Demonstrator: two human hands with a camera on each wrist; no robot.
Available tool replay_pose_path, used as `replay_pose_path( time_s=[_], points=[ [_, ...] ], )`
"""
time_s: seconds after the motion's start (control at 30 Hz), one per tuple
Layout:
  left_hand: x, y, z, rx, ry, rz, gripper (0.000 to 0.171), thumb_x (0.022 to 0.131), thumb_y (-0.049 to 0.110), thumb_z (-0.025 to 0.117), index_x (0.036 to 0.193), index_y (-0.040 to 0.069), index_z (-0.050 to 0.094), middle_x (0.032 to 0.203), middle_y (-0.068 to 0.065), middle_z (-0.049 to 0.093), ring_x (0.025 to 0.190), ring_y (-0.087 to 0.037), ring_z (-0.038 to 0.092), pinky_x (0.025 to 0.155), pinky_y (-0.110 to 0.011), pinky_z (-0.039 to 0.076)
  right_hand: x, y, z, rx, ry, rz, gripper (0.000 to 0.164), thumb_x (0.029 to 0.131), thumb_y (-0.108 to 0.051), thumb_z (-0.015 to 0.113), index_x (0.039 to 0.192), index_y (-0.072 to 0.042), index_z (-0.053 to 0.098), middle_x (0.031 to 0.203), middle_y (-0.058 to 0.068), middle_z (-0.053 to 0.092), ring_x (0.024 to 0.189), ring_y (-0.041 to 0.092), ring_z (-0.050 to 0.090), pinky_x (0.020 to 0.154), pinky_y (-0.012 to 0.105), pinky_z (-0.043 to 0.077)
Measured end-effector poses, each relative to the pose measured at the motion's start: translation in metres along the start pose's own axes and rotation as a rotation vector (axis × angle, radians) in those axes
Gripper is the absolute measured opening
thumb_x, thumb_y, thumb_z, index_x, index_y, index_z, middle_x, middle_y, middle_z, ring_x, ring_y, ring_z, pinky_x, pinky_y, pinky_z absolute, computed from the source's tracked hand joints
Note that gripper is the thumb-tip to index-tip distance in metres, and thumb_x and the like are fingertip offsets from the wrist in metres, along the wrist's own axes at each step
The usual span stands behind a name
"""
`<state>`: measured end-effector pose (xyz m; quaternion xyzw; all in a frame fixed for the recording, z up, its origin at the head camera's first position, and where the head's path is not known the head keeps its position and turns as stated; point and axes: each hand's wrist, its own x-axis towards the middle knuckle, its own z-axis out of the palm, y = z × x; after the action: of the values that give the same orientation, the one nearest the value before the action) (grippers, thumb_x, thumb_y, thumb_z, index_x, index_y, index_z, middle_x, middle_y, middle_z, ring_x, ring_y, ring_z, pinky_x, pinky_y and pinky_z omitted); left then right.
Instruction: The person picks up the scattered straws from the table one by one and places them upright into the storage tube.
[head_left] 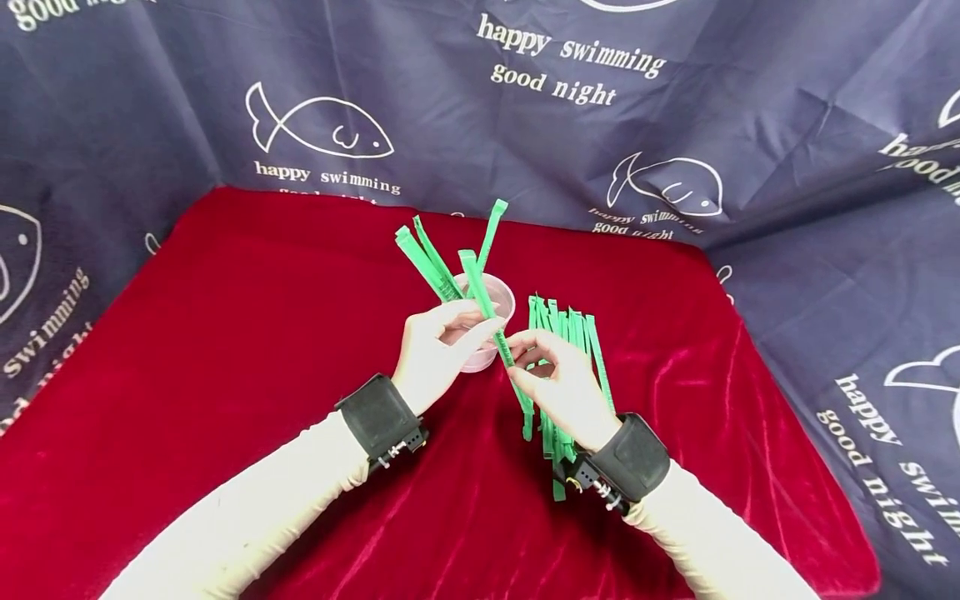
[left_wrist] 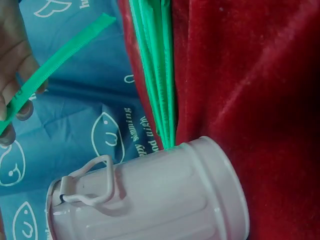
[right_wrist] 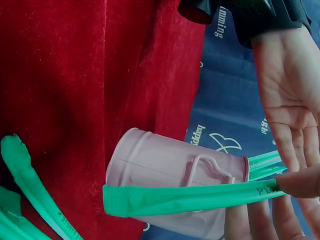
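Observation:
My left hand (head_left: 442, 350) pinches a green wrapped straw (head_left: 480, 287) between thumb and fingers, in front of a pale pink bucket (head_left: 480, 361). Lower on the same straw, my right hand (head_left: 562, 375) grips it, with its thumb across printed letters in the right wrist view. That view shows the straw's flat lower end (right_wrist: 120, 200) sticking out free, overlapping the small handled bucket (right_wrist: 150, 165). Several green wrapped straws (head_left: 427, 254) stand leaning in the bucket, their tops fanned outward. Part of the bucket is hidden behind my left hand.
A loose pile of green wrapped straws (head_left: 551, 437) lies right of the bucket, partly under my right hand. Red velvet cloth (head_left: 300, 292) covers the table. Dark blue fabric (head_left: 450, 125) printed with fish and words hangs around the back and sides.

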<state>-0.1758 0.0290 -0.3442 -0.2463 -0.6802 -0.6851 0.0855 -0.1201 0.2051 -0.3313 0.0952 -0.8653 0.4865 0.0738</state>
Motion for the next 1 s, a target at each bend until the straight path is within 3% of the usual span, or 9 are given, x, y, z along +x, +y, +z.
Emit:
replay_pose_path(
  time_s=[0.27,0.43,0.53,0.6,0.67,0.77,0.83,1.0],
  points=[
    [0.004,0.004,-0.001,0.031,0.064,0.050,0.023,0.086,0.003,0.075,0.108,-0.003,0.071,0.090,-0.018,0.074,0.077,-0.024,0.073,0.071,-0.022,0.060,0.001,0.002,-0.001,0.004,-0.024,-0.003,0.024,0.086,-0.001,0.071,0.109,-0.007,0.068,0.094,0.008,0.071,0.085,0.016,0.066,0.071,0.024,0.055],
    [0.010,0.006,-0.005,-0.016,0.159,0.107,0.025,0.087,-0.002,0.071,0.110,-0.007,0.065,0.092,-0.023,0.072,0.077,-0.004,0.068,0.069,-0.017,0.056,0.002,0.007,-0.004,-0.005,-0.039,0.020,0.022,0.088,-0.004,0.070,0.109,-0.008,0.070,0.096,0.009,0.073,0.087,0.017,0.066,0.071,0.024,0.056],
    [0.015,0.006,-0.008,-0.123,0.206,0.143,0.027,0.090,-0.006,0.065,0.114,-0.013,0.055,0.092,-0.021,0.072,0.075,-0.001,0.068,0.068,-0.028,0.061,0.004,0.015,-0.007,-0.044,-0.033,0.036,0.019,0.089,-0.006,0.069,0.108,-0.009,0.071,0.096,0.007,0.073,0.088,0.017,0.066,0.072,0.028,0.057],
    [0.019,0.006,-0.010,-0.202,0.238,0.170,0.026,0.092,-0.008,0.060,0.115,-0.014,0.049,0.093,-0.012,0.072,0.075,-0.004,0.070,0.067,-0.039,0.063,0.007,0.019,-0.010,-0.083,-0.022,0.045,0.019,0.089,-0.007,0.069,0.108,-0.010,0.071,0.096,0.007,0.074,0.089,0.018,0.067,0.074,0.032,0.058],
    [0.023,0.006,-0.013,-0.269,0.268,0.204,0.022,0.094,-0.007,0.057,0.113,-0.010,0.047,0.093,-0.003,0.071,0.073,-0.007,0.071,0.065,-0.045,0.062,0.009,0.025,-0.014,-0.129,-0.010,0.054,0.021,0.089,-0.007,0.068,0.109,-0.009,0.071,0.097,0.007,0.074,0.089,0.020,0.067,0.075,0.035,0.058],
    [0.027,0.003,-0.018,-0.300,0.326,0.247,0.020,0.096,-0.005,0.056,0.112,0.002,0.048,0.093,0.006,0.069,0.076,-0.010,0.070,0.068,-0.039,0.063,0.011,0.035,-0.022,-0.206,0.010,0.083,0.024,0.088,-0.006,0.066,0.112,-0.006,0.069,0.097,0.009,0.073,0.089,0.024,0.069,0.074,0.034,0.056],
    [0.029,0.001,-0.021,-0.306,0.346,0.261,0.022,0.096,-0.005,0.056,0.112,0.007,0.048,0.094,0.006,0.069,0.079,-0.012,0.070,0.072,-0.035,0.063,0.012,0.043,-0.027,-0.252,0.023,0.113,0.027,0.088,-0.004,0.065,0.114,-0.004,0.069,0.097,0.011,0.072,0.087,0.027,0.069,0.070,0.031,0.054],
    [0.030,-0.006,-0.026,-0.291,0.376,0.202,0.022,0.094,-0.003,0.060,0.111,0.009,0.052,0.093,0.005,0.067,0.081,-0.010,0.069,0.072,-0.032,0.063,0.014,0.059,-0.036,-0.354,0.041,0.169,0.029,0.086,-0.001,0.064,0.115,-0.002,0.067,0.097,0.016,0.071,0.080,0.031,0.068,0.065,0.028,0.051]
  ],
)
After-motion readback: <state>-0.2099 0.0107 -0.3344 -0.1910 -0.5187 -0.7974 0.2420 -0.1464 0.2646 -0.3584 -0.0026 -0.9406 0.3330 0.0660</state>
